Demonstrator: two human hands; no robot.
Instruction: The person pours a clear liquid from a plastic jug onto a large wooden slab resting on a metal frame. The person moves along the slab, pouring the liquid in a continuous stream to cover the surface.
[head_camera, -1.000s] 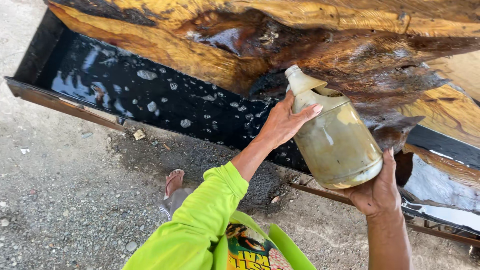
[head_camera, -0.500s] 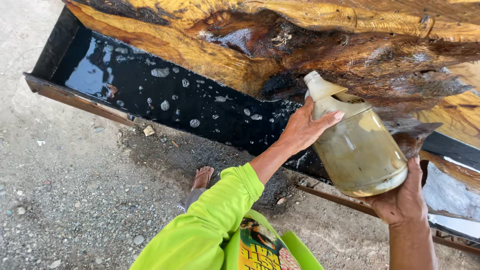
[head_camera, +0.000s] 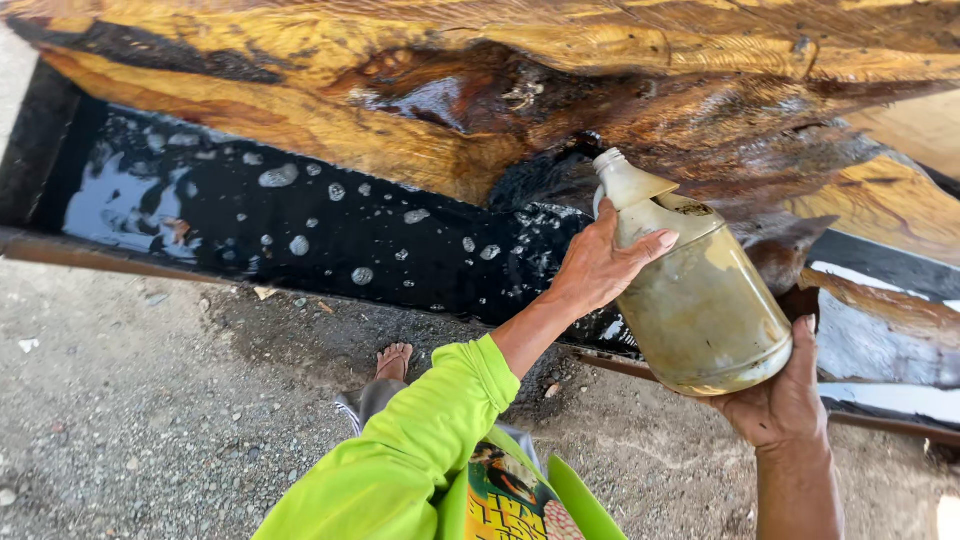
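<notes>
Both hands, left (head_camera: 597, 268) and right (head_camera: 780, 400), clasp the tilted jug (head_camera: 695, 295), still mostly full, spout at the already wet slab (head_camera: 500, 110) at frame centre.

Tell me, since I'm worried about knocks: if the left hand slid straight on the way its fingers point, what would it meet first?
The left hand already lies on the jug; its fingers point right across the jug's shoulder. Past that, probably the dark wet wood slab, though depth is unclear.

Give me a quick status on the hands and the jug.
Left hand grips jug near neck. Right hand cups its base. Jug tilted, mouth toward wet wood slab. Nothing between.
</notes>
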